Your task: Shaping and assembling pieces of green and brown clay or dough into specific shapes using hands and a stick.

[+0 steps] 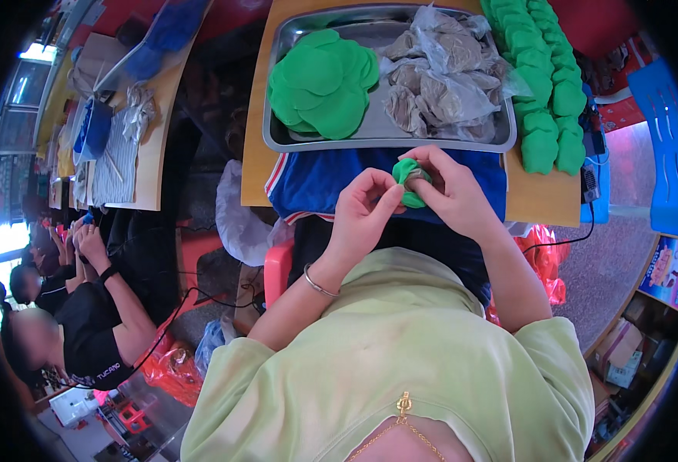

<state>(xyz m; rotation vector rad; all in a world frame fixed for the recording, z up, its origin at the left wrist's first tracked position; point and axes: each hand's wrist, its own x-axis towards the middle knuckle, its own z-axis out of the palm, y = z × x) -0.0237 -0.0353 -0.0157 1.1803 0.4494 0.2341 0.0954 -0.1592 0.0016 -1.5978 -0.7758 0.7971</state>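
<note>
Gleams as smooth metal on the tray [369, 132] at twelve o'clock. Looks matt and dough-like on the folded green piece [406, 168] near half past one and the green discs [319, 85] at twelve. Shines as crinkled, clear plastic on the bags [448, 88] at one. Reads as smooth wood on the table [539, 202] at three, matt cloth on the shirt [385, 346] at six, polished metal on the bracelet [320, 285] at seven.

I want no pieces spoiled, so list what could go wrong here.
The green sheet between the left hand and right hand could tear around its grey-brown lump. The overlapping green discs might stick together. The rows of green pieces beside the metal tray could get squashed if it shifts.
</note>
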